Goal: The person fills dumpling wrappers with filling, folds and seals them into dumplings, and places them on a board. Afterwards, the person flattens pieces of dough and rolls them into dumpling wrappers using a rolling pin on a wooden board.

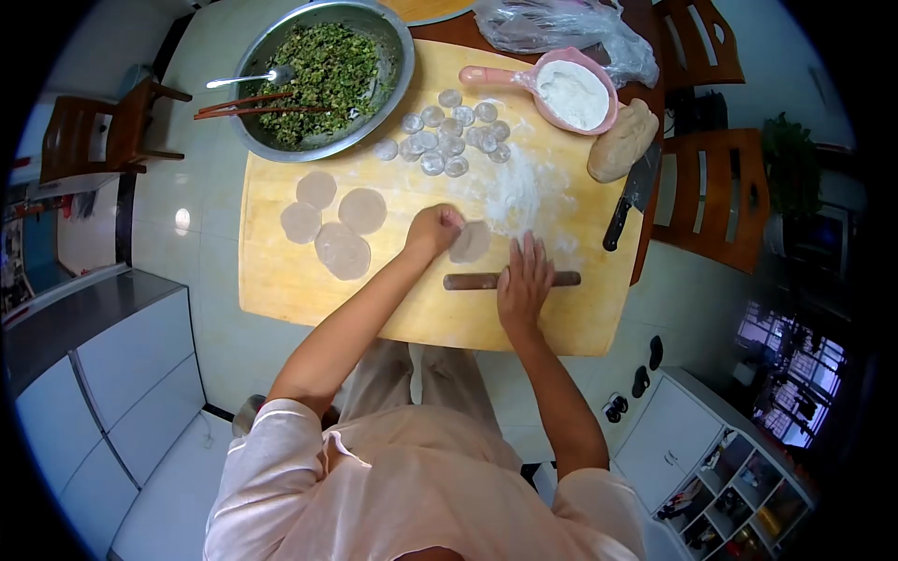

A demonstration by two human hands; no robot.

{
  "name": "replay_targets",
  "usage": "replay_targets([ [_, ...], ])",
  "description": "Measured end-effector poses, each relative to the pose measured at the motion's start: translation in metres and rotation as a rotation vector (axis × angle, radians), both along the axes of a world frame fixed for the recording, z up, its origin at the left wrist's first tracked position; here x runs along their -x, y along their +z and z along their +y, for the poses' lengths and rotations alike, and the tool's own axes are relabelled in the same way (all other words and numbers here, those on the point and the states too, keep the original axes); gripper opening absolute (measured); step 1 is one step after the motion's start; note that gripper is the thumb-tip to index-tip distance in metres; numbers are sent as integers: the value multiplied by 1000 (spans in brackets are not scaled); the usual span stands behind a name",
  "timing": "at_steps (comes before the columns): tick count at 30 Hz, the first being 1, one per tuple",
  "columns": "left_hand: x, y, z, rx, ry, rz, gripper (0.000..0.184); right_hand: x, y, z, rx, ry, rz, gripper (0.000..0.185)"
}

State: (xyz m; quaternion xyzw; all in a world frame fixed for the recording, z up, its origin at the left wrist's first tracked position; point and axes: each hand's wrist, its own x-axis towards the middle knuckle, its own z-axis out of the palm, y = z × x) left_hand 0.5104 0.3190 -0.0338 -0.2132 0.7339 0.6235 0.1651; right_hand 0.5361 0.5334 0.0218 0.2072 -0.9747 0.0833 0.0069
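Note:
On the wooden board (412, 313), my left hand (435, 231) pinches the left edge of a small flat dough wrapper (471, 242). My right hand (526, 284) lies with its fingers stretched out over the brown rolling pin (472, 281), just below and right of that wrapper. Several rolled wrappers (363, 211) lie to the left of my left hand, some overlapping. Farther up the board are several small floured dough discs (451, 146). Loose white flour (516, 192) is spread above my right hand.
A metal bowl (404, 70) of chopped green filling, with spoon and chopsticks, stands top left. A pink scoop (608, 117) of flour, a dough lump (624, 140) and a black-handled knife (615, 224) are at the right. Behind them lies a plastic bag (561, 28).

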Motion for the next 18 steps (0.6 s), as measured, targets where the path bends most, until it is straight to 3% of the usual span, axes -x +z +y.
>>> replay_targets([
  [2, -4, -12, 8, -36, -52, 68, 15, 37, -8, -16, 14, -2, -4, 52],
  [3, 2, 37, 13, 156, -114, 115, 15, 57, -9, -25, 49, -12, 32, 53],
  [5, 11, 46, 29, 634, -195, 350, 13, 95, -7, -47, 35, -67, 40, 53],
  [6, 22, 55, 29, 659, -357, 192, 14, 109, -10, -53, 22, -83, 50, 54],
  [10, 20, 53, 21, 703, -330, 235, 10, 68, -8, -35, 41, -86, 28, 53],
  [13, 6, 30, 11, 240, 140, 139, 4, 3, -4, -4, 25, -36, 6, 52],
  [14, 0, 9, 5, -81, 232, 35, 3, 3, -4, -4, 35, -22, 14, 52],
  [17, -3, 14, -1, -308, 86, -104, 8, 18, -5, -8, 74, -17, 46, 51],
  [18, -4, -2, 4, -171, -32, 67, 8, 42, -3, -22, 96, -27, 55, 51],
])
